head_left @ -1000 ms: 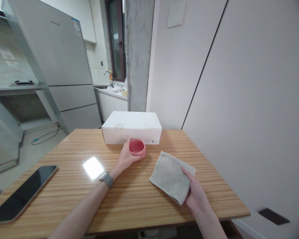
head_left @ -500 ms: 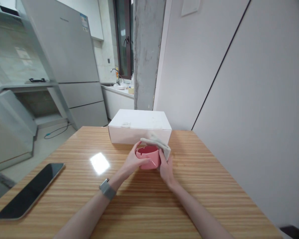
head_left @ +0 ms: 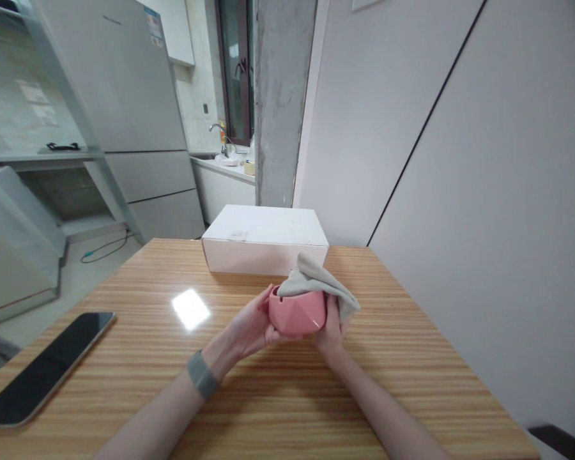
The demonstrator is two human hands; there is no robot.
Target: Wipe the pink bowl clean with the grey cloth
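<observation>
The cloth has shifted over the pink bowl, my left grip cupping its left, my right grip clasping cloth opposite.

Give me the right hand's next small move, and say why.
I'd probably have the right hand press the gray cloth down into the pink bowl: the cloth lies over much of its top, and the left hand supports the bowl from the left and underneath.
</observation>
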